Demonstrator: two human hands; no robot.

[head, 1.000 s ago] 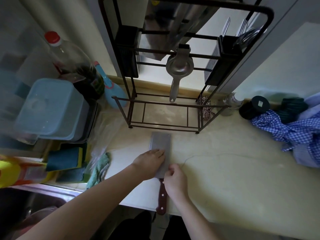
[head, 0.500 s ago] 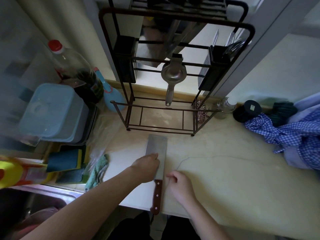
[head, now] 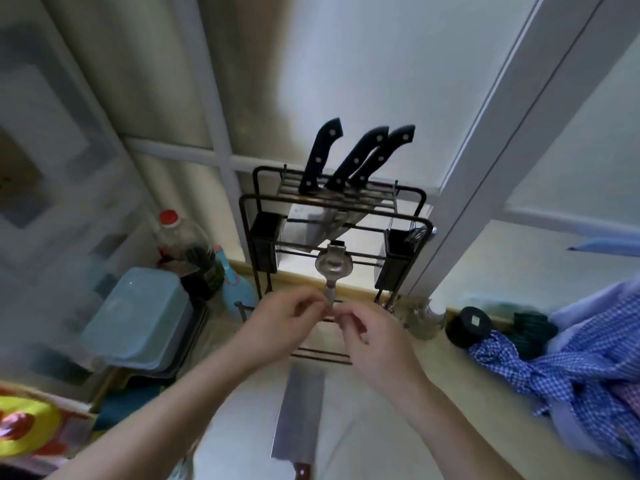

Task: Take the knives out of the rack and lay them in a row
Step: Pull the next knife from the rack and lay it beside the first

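Observation:
A black wire rack (head: 265, 242) stands at the back of the counter. Three black-handled knives (head: 356, 157) stick up from its top slots, blades down. A steel cleaver (head: 299, 410) with a reddish handle lies flat on the counter in front of the rack, blade pointing towards it. My left hand (head: 287, 323) and my right hand (head: 372, 336) are raised side by side in front of the rack's lower part, fingers loosely curled and holding nothing. Their fingertips are close to the handle of a metal squeezer (head: 333, 265) hanging on the rack.
Left of the rack stand a red-capped dark bottle (head: 183, 244) and a blue lidded container (head: 135, 313). To the right are a glass jar (head: 427, 317), a black round lid (head: 467, 323) and a blue checked cloth (head: 571, 368).
Both hands have let go of the cleaver and risen to the rack's front. The view has tilted up, showing the three knife handles. The cleaver stays on the counter.

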